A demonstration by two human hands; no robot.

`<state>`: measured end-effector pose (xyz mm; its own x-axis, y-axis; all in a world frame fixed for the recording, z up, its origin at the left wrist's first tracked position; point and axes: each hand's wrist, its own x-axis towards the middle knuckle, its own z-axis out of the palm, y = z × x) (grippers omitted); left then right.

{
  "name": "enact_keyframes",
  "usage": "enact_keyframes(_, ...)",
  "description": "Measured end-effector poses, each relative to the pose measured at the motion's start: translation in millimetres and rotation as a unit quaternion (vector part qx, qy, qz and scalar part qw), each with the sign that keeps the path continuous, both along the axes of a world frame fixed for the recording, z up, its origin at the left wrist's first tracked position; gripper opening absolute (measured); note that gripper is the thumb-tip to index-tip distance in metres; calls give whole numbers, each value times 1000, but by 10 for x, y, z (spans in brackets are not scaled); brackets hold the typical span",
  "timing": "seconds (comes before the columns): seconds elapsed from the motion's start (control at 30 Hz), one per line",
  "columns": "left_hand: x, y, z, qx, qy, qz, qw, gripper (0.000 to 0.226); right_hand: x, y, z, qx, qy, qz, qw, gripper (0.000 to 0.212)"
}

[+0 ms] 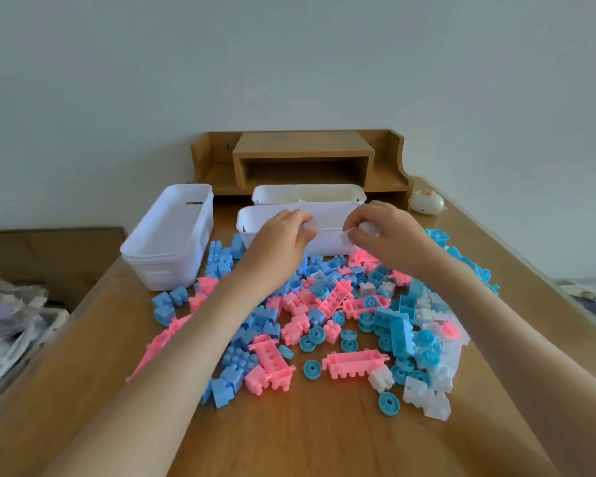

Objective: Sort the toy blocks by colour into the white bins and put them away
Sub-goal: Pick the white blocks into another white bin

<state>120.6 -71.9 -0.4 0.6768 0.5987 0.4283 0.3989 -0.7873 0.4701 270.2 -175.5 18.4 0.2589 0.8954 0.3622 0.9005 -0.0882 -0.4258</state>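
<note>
A heap of pink, blue and translucent white toy blocks (338, 315) covers the middle of the wooden desk. Three white bins stand behind it: one at the left (167, 242), a middle one (255, 220) and a far one (307, 194) with something pale yellow inside. My left hand (283, 235) holds a translucent white block (312, 226) at the middle bin's front rim. My right hand (386, 232) grips another translucent white block (370, 228) at the same rim, to the right.
A wooden shelf riser (303, 160) stands against the wall behind the bins. A small white round gadget (426, 201) lies at the back right. Bags and clutter (11, 318) sit beyond the desk's left edge. Bare desk (307, 435) lies in front of the heap.
</note>
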Motion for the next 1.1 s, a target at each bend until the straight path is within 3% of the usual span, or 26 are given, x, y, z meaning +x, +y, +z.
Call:
enact_keyframes(0.1, 121, 273, 68, -13, 44, 56, 997, 33, 72, 375, 40, 21, 21, -60, 998, 14)
enact_keyframes(0.23, 244, 501, 44, -54, 95, 95, 989, 33, 107, 782, -148, -16, 67, -99, 993, 20)
enact_keyframes(0.3, 284, 552, 36, -64, 100, 101, 988, 34, 98, 906, -218, -56, 41, -110, 991, 26)
enact_keyframes(0.4, 323, 588, 41, -68, 120, 102, 985, 35, 79, 960, -221, -103, 29, -100, 989, 35)
enact_keyframes(0.63, 322, 489, 31, -89, 170, 71, 979, 56, 1, 741, -165, -76, -6, -35, 996, 54)
enact_keyframes(0.77, 218, 305, 35, -25, 71, 36, 997, 37, -146, 495, -69, -77, -36, 13, 996, 32)
enact_keyframes(0.83, 160, 183, -24, 15, 52, 9, 998, 28, -190, 354, -50, -142, -50, 28, 988, 17)
enact_keyframes(0.93, 100, -14, -188, 18, 124, -33, 992, 27, -147, 153, -124, -241, -88, 6, 967, 17)
enact_keyframes(1.1, 113, -97, -395, 61, 181, -4, 982, 27, 48, 28, -237, -269, -55, -42, 961, 15)
